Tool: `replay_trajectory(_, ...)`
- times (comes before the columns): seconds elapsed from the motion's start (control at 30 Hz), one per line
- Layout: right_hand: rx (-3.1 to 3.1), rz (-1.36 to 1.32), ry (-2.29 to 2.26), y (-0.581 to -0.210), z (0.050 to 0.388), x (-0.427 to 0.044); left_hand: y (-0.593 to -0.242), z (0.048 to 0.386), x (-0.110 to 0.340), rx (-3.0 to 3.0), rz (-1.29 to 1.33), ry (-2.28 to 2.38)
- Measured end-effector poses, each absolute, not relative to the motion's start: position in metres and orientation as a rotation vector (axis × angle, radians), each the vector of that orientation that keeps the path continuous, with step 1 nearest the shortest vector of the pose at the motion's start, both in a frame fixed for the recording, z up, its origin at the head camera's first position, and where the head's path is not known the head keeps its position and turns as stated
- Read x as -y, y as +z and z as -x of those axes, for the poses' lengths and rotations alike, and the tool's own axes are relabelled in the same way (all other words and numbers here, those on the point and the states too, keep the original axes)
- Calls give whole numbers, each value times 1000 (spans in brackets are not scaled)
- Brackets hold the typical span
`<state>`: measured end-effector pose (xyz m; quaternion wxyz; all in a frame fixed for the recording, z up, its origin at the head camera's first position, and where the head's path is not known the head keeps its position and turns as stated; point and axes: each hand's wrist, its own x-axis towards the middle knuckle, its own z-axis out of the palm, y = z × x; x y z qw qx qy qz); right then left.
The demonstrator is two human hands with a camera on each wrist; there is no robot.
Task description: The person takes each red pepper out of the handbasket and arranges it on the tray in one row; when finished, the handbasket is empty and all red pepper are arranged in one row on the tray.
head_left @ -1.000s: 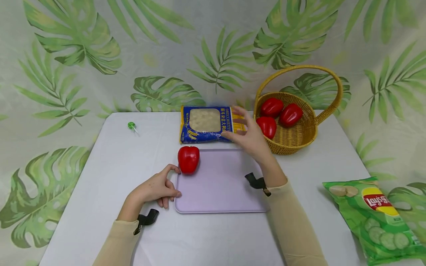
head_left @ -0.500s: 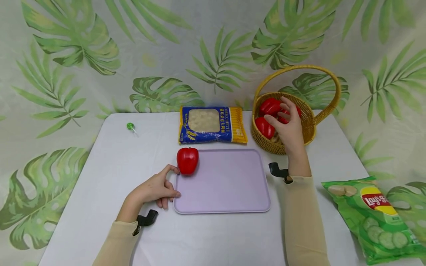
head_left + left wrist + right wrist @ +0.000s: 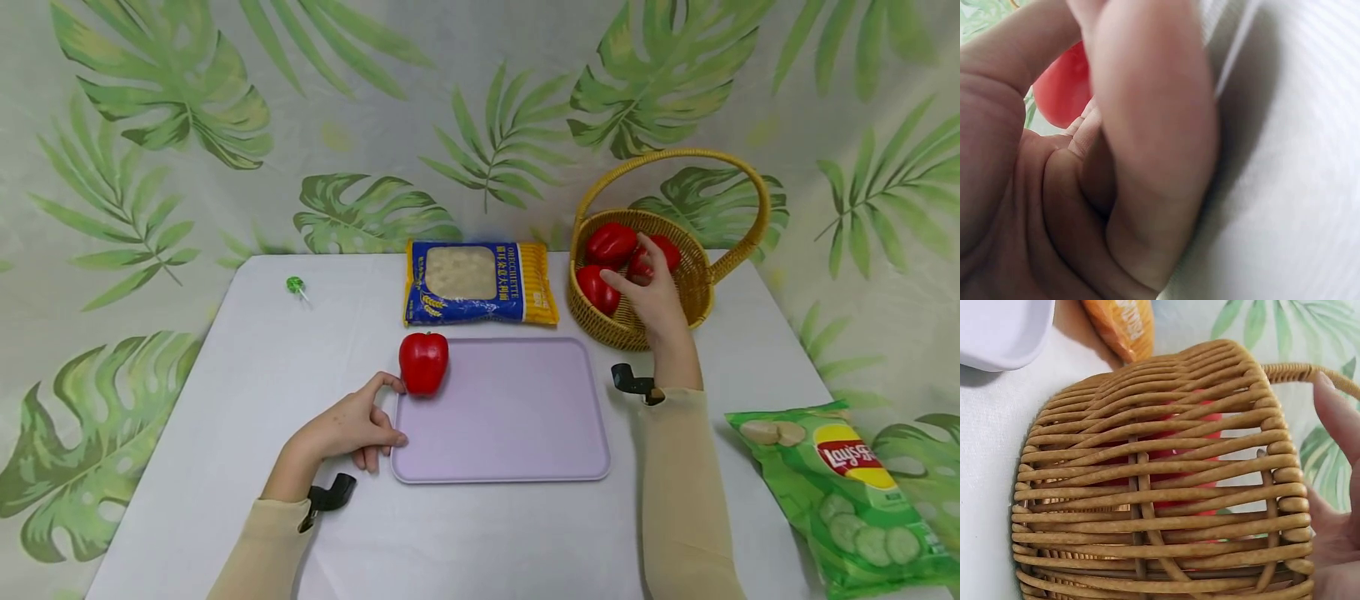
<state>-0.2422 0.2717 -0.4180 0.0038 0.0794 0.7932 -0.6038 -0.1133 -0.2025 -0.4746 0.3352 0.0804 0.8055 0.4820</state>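
CAUTION: JOSTLING RISK

Red peppers [image 3: 597, 290] lie just ahead of the right hand [image 3: 654, 293], its fingers parted, contact unclear. Crowding within the surrounding basket [image 3: 611, 332] could cause knocks. Left hand [image 3: 356, 423] touches the tray [image 3: 513, 421]; grip cannot be told.

Four red peppers [image 3: 423, 364] on the count, one on the tray [image 3: 517, 408] and three in the basket [image 3: 611, 333], and that's a single tray and a single basket, folks! One bag of pasta [image 3: 480, 283], one bag of crisps [image 3: 847, 492], one lollipop [image 3: 294, 284]. Over to the person: one left hand [image 3: 354, 423], one right hand [image 3: 657, 296], two black wrist cameras [image 3: 333, 492], two sleeves [image 3: 686, 483]. Tables [image 3: 480, 542]? Just the one!
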Motion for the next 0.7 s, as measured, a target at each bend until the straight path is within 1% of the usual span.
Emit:
replay_trajectory(0.37,-2282,-217,-1707,-412,251,-277,-474,112,201,-2085,-202,1268)
replay_trajectory(0.7,-2291,-173,-1653,-417,256,-273,-474,112,203,-2093,-197,1262)
